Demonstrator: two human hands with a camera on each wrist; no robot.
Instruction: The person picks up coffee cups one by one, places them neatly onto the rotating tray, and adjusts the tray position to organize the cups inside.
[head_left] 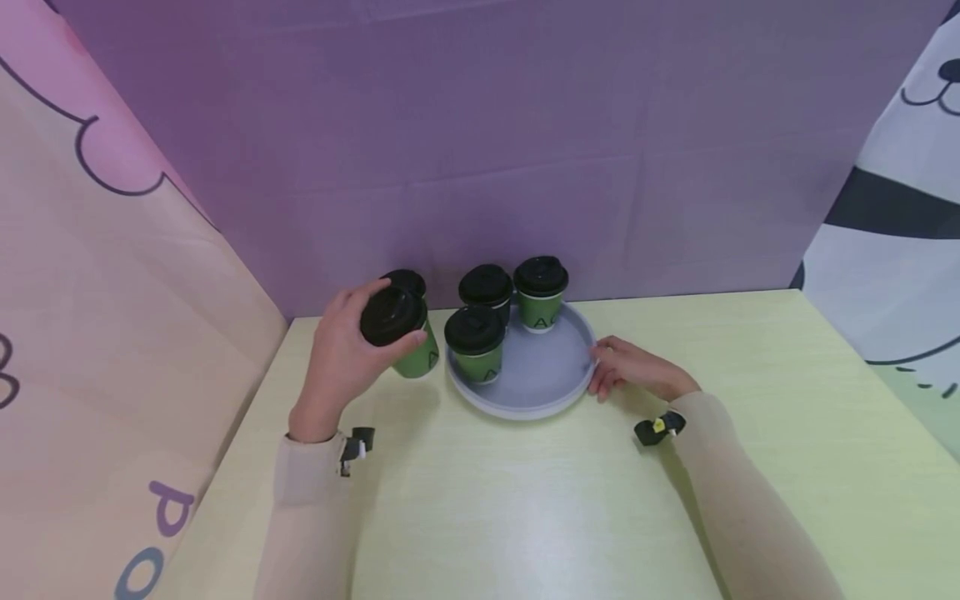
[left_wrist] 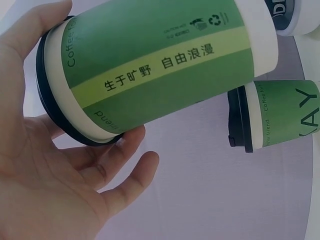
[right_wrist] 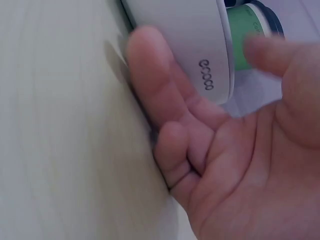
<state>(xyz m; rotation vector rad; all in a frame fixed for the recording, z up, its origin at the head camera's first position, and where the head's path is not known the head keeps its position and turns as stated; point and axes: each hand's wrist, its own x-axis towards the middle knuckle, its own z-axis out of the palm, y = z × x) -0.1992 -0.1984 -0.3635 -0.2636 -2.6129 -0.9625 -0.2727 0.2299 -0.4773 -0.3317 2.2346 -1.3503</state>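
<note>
A green paper coffee cup point(left_wrist: 165, 65) with a black lid point(head_left: 392, 315) is in my left hand point(head_left: 347, 354), gripped around the lid from above. It tilts a little, left of the round grey tray point(head_left: 555, 367). Another black-lidded cup point(head_left: 408, 282) stands behind it, mostly hidden. On the tray are three lidded cups: a green one point(head_left: 478, 365) at the front left, a dark one point(head_left: 487, 287) behind it and a green one point(head_left: 540, 308) at the back. My right hand point(head_left: 633, 368) holds the tray's right edge, fingers against its outer wall point(right_wrist: 200, 50) and thumb over the rim.
The pale wooden table point(head_left: 540, 500) runs up to a purple cloth backdrop point(head_left: 487, 150). Printed cloth panels stand on the left point(head_left: 112, 317) and on the right point(head_left: 892, 267). Small wrist cameras sit at both cuffs.
</note>
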